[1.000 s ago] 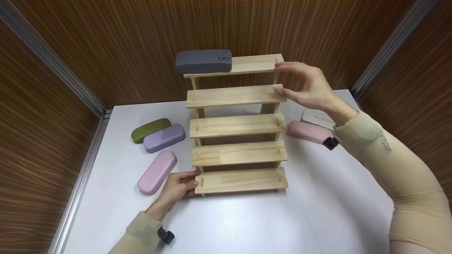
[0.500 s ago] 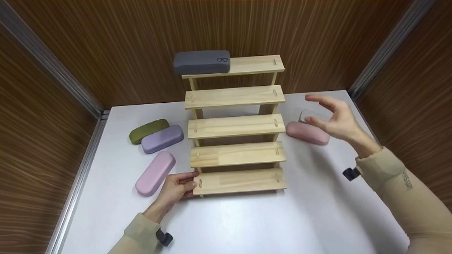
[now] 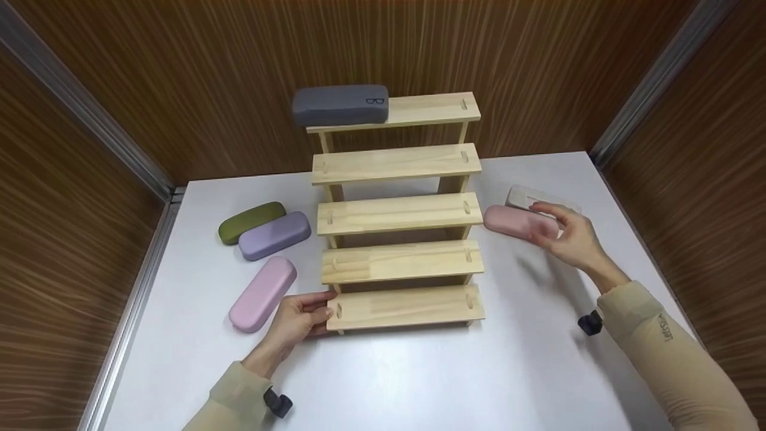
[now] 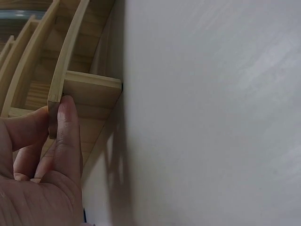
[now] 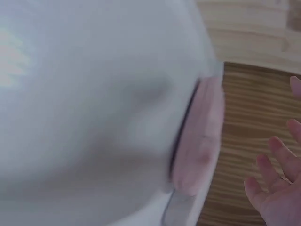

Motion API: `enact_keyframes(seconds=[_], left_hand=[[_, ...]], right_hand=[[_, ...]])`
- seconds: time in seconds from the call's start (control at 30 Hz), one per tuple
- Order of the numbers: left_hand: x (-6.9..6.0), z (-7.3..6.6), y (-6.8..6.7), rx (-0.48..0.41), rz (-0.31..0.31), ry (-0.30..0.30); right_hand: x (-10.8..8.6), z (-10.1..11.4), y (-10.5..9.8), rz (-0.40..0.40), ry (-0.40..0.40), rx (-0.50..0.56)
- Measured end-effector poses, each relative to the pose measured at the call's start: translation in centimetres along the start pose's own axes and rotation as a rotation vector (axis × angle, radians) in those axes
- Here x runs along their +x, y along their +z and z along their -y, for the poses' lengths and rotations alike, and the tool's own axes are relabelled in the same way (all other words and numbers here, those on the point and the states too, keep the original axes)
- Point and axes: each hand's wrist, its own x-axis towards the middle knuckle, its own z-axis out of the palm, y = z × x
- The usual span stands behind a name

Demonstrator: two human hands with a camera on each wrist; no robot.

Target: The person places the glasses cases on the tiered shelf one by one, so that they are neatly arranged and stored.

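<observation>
Head view, right hand (image 3: 573, 239): open, fingers about the rose case (image 3: 508, 221); contact we cannot tell.
Rose case: on the desk (image 3: 419, 380), right of the wooden rack (image 3: 398, 214).
Left hand (image 3: 293, 320): pinching the bottom board (image 3: 407, 307), left end.
Grip: we should close across its width, without nudging the white case (image 3: 517, 195).

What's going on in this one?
A person's left hand pinches the bottom shelf of a wooden rack at its left end. The right hand is at the right end of a dusty pink case, contact unclear; a pale gray case lies behind it. A gray-blue case sits on the top shelf; a green case, purple case and light pink case lie left of the rack.
</observation>
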Motion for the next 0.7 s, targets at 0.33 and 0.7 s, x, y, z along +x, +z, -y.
enact_keyframes(seconds=[0.33, 0.7], left_hand=[[-0.1, -0.1, -0.1, 0.022, -0.013, -0.008], [-0.1, 0.0, 0.0, 0.031, -0.025, -0.009]], right_hand=[[0.1, -2.2, 0.8, 0.051, 0.072, -0.054], [0.9, -4.0, 1.5, 0.065, 0.096, -0.204]])
